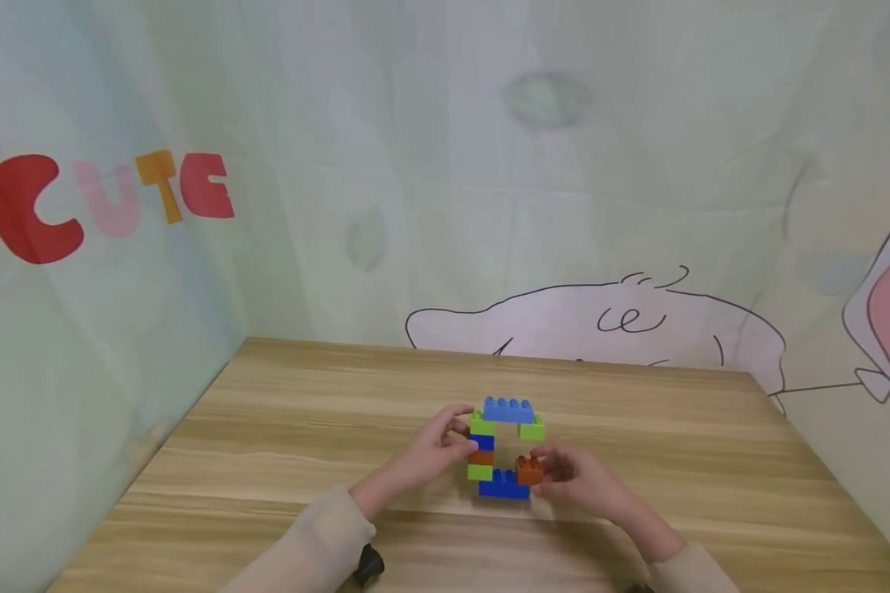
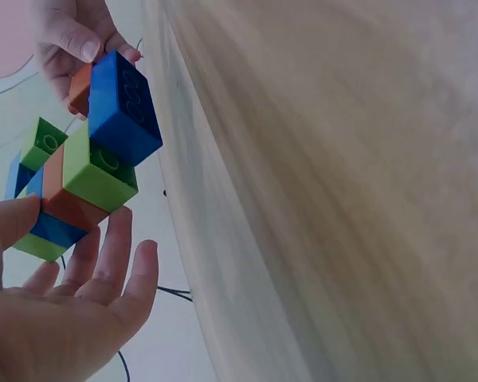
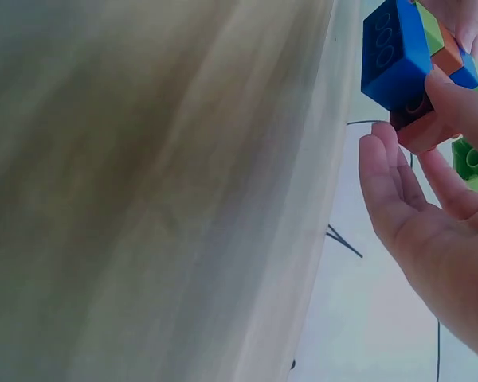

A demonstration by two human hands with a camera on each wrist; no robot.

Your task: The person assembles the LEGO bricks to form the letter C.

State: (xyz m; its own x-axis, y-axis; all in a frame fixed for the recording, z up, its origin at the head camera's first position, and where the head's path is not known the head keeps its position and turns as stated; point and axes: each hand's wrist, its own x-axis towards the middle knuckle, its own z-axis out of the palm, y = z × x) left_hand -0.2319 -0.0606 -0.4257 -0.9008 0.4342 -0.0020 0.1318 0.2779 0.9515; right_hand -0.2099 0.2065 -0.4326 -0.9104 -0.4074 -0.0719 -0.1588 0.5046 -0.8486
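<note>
My left hand (image 1: 436, 451) grips the left side of a toy brick structure, its thumb and fingers on either side of a column. That column has a lime green brick (image 1: 482, 427), a blue brick (image 1: 482, 442), an orange brick (image 1: 480, 457) and another lime brick (image 1: 480, 473). A light blue brick (image 1: 508, 410) spans the top, with a lime brick (image 1: 531, 431) under its right end. Below lies a dark blue brick (image 2: 123, 111), underside visible. My right hand (image 1: 582, 482) pinches an orange brick (image 1: 530, 470) at the dark blue brick's right end. A gap separates it from the lime brick above.
Under the hands is a wood-grain table (image 1: 304, 412). A printed cloth backdrop (image 1: 386, 165) with cartoon drawings and coloured letters stands behind and to the left. A small black object (image 1: 369, 566) shows by the left sleeve.
</note>
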